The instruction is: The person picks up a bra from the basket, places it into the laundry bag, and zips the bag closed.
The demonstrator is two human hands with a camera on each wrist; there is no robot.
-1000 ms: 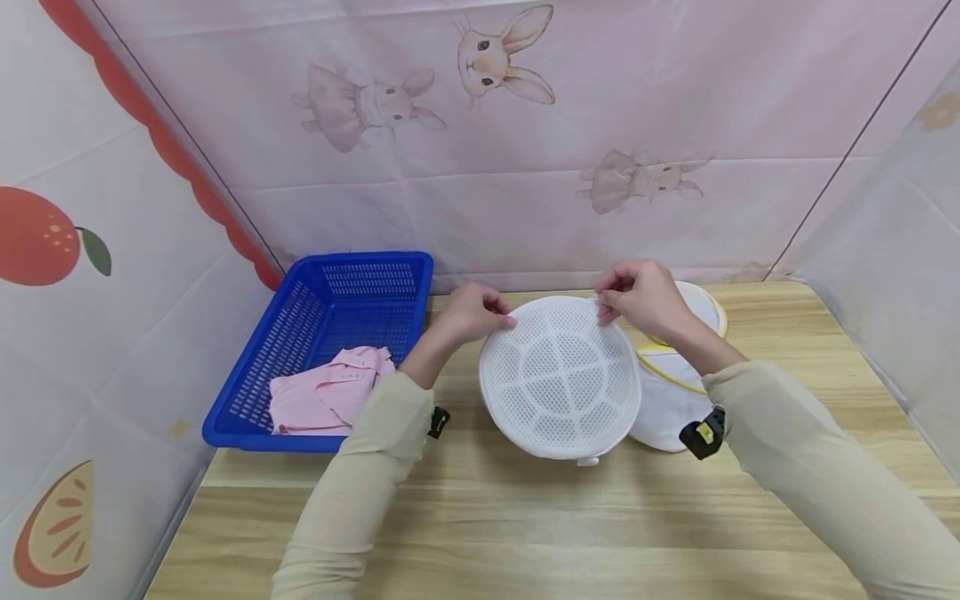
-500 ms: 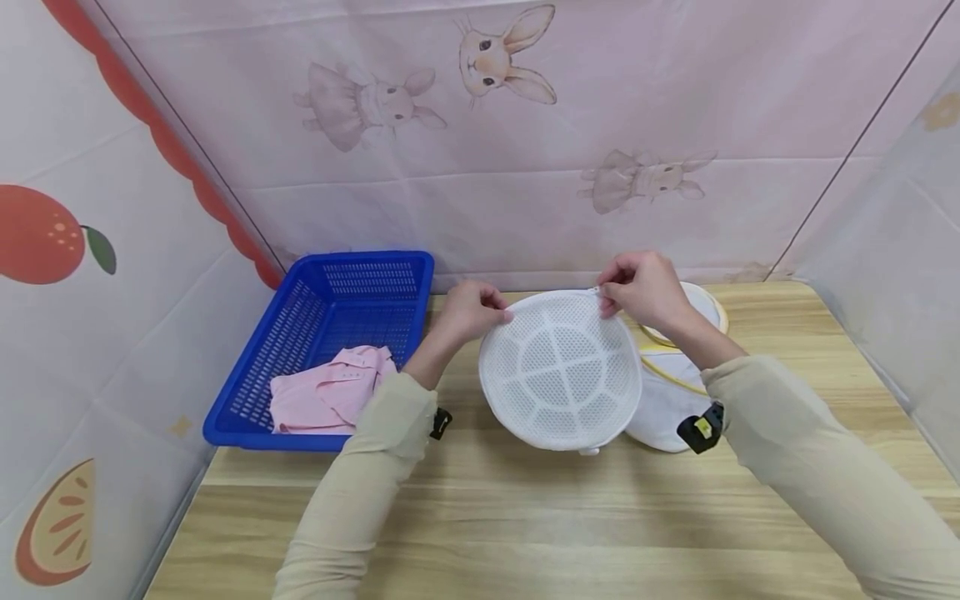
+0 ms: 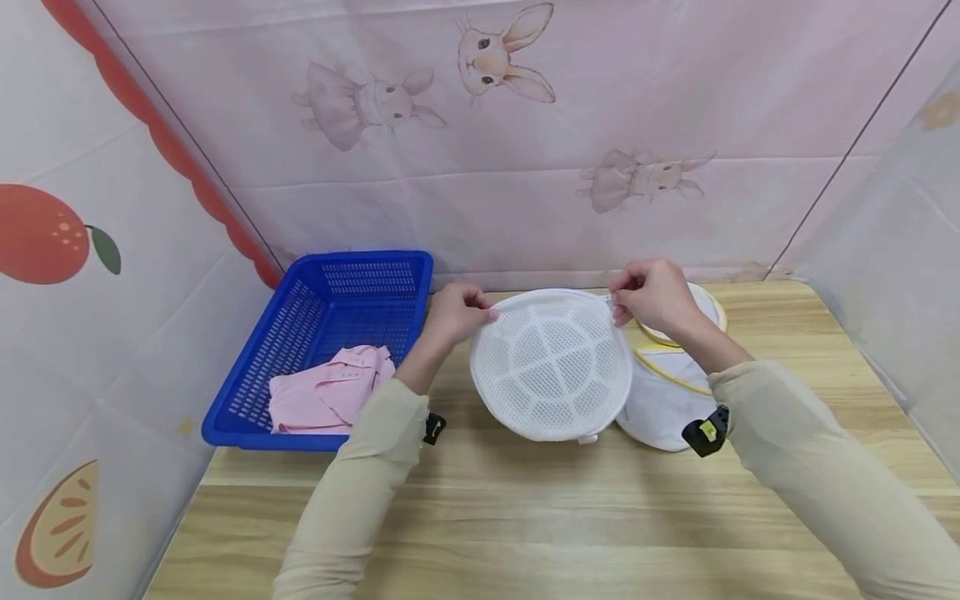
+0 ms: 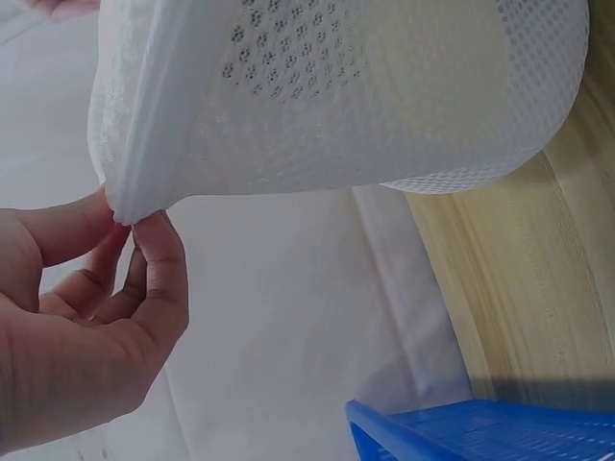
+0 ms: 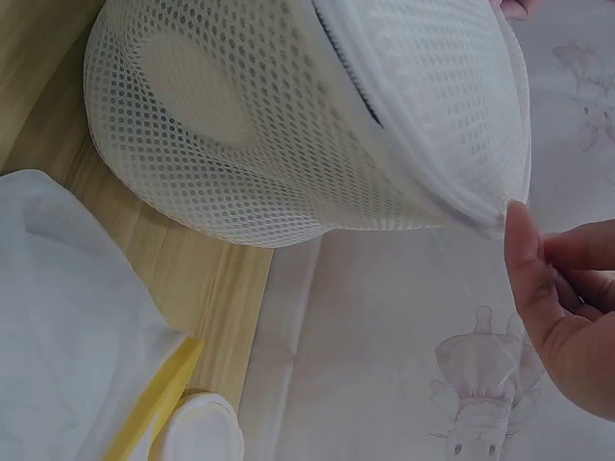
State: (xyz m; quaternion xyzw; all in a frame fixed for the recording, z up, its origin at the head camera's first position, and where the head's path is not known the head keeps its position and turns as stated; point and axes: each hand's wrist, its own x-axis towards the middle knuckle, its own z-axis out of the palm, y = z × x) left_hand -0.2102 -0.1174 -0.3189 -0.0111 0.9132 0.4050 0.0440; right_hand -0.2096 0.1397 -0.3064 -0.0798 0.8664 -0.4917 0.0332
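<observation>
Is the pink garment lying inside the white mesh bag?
No, the pink garment lies in the blue basket, apart from the white mesh bag that the left hand and right hand pinch.

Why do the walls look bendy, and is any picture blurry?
Head view: the wide lens bows the wall seams near the edges; soft, even light leaves faint shadows under the mesh bag. Left wrist view: the left hand looks soft, being so close. Right wrist view: the weave is sharp, the right hand slightly blurred.
</observation>
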